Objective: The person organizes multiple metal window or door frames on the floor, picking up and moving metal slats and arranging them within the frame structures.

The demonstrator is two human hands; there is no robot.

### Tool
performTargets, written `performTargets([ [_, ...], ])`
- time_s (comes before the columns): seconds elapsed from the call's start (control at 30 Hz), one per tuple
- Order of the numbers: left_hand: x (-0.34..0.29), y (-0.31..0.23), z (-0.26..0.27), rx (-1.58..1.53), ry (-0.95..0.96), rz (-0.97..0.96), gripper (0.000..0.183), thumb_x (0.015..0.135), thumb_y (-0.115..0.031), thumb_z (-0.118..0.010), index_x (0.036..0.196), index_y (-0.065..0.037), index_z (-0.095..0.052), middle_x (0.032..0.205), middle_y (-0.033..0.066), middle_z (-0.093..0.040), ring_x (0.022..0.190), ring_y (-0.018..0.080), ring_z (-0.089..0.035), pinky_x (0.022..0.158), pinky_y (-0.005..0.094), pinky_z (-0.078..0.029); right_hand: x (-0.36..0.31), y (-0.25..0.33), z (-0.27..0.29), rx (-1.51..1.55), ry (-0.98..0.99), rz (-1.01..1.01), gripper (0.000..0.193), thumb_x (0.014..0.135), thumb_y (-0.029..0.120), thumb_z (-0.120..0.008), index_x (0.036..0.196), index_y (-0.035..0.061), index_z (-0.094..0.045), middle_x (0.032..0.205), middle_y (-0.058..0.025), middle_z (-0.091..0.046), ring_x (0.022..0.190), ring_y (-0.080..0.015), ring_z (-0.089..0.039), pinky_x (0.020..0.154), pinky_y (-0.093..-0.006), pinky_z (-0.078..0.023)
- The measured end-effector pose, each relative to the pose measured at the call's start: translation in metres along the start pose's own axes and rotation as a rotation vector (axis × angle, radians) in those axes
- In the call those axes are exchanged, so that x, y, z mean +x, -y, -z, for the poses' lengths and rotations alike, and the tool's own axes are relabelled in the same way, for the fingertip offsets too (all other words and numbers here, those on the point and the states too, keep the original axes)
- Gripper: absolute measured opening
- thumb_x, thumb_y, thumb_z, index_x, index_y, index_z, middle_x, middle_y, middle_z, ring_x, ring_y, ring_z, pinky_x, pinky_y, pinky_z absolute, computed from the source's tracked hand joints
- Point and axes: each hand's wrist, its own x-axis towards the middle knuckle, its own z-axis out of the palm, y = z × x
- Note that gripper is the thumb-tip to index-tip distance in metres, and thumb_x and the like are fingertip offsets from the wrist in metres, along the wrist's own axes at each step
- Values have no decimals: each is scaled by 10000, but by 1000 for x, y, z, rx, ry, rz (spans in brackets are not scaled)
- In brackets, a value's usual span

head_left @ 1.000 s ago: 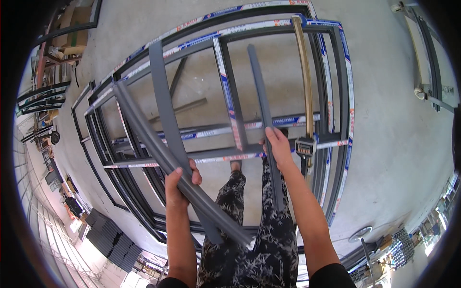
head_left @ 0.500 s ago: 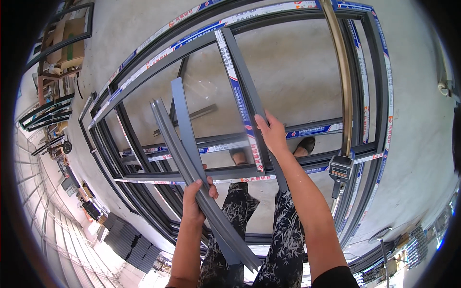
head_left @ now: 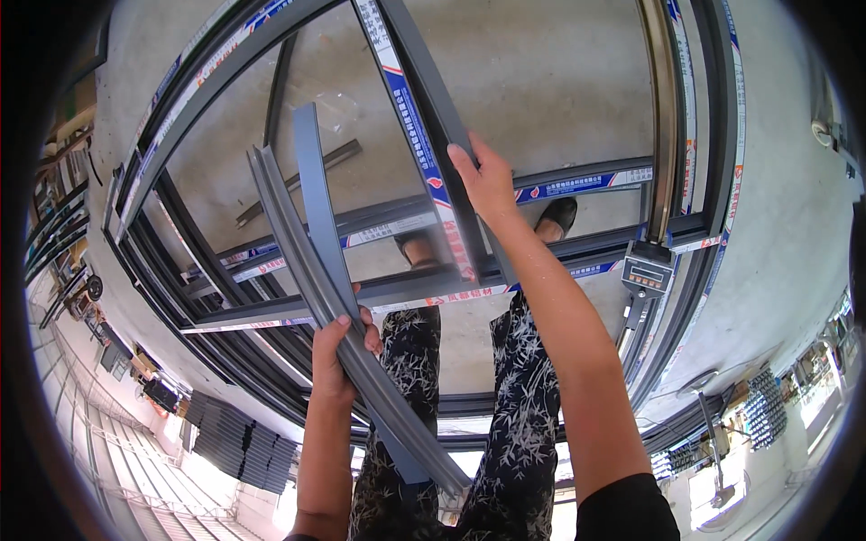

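slippage risk: grooved strip [head_left: 290,234] and smooth flat strip [head_left: 317,180], crossed above the frame [head_left: 720,108], are pinched by the left hand [head_left: 338,352] between thumb and fingers; either could be dropped if grip is loosened. dull grey, slender third strip [head_left: 431,77] is pinched by the right hand [head_left: 483,180] alongside taped mullion [head_left: 410,126].

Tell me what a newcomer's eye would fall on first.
Large dark frames with blue-white tape fill the middle. Left of centre, the left hand grips two long grey strips; near centre, the right hand holds a dark-grey strip. At right is a brass-coloured bar.
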Motion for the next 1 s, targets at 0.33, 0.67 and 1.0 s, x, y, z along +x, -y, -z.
performTargets([
  [0.33,7,14,16,-3,-34,54,613,803,-281,-584,1308,3,-384,857,69,-537,604,123,-511,556,274,-420,7,-9,16,-50,72,-105,498,910,416,-542,1239,42,-545,1006,-190,-658,926,-331,-632,817,-343,-471],
  [0.67,12,17,28,-47,-17,80,627,806,-249,-610,1324,12,-370,867,89,-548,635,154,-542,569,289,-456,-4,1,-8,-10,78,-107,500,932,411,-503,1258,34,-536,1139,-228,-593,1085,-328,-553,914,-360,-417],
  [1.0,20,20,33,-83,25,85,627,804,-240,-609,1329,2,-369,856,100,-554,620,162,-546,569,294,-457,-73,-94,7,-393,-122,-52,632,974,441,-355,1401,-23,-330,1460,-229,-302,1377,-327,-251,1115,-367,-188],
])
